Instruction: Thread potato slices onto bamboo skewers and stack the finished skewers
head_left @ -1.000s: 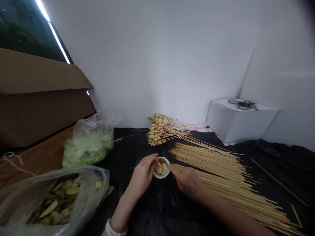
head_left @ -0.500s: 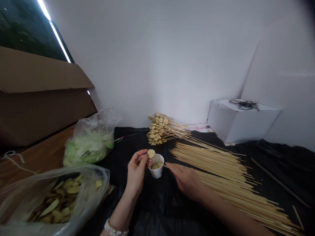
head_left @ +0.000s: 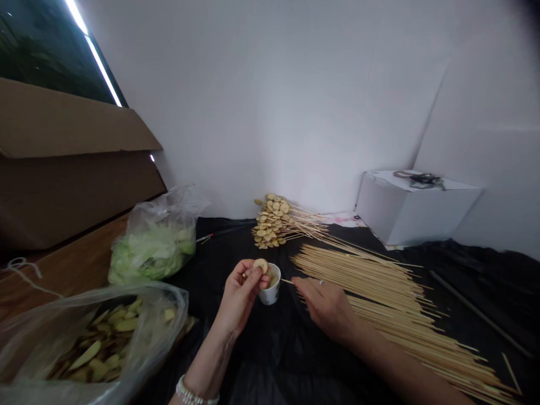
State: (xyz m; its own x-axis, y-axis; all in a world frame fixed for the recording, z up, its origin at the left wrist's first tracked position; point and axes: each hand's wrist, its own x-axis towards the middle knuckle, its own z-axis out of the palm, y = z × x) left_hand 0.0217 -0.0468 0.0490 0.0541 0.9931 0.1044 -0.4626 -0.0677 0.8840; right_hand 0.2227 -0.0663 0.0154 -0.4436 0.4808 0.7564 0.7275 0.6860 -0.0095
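Note:
Between the thumb and fingers of my left hand point(head_left: 242, 295) is a round potato slice point(head_left: 261, 265), held up over the left rim of a white paper cup point(head_left: 270, 293). Pale pieces show inside the cup, partly hidden by my fingers. My right hand point(head_left: 324, 306) pinches a thin wooden skewer point(head_left: 287, 281), whose tip points left toward the cup, apart from the slice. Just right of that hand lie many loose skewers point(head_left: 363, 275) in rows. Behind the cup rests a pile of skewered potato slices point(head_left: 272, 222).
An open plastic bag point(head_left: 169, 349) of potato slices stands at front left, with a tied bag of pale green vegetable point(head_left: 154, 250) behind it. A cardboard box point(head_left: 63, 185) is at far left. A white box point(head_left: 417, 208) sits at back right on black sheeting point(head_left: 261, 360).
My left hand has moved slightly right, its thumb now across the slice's face. My right hand has drawn the skewer a little to the right, away from the cup.

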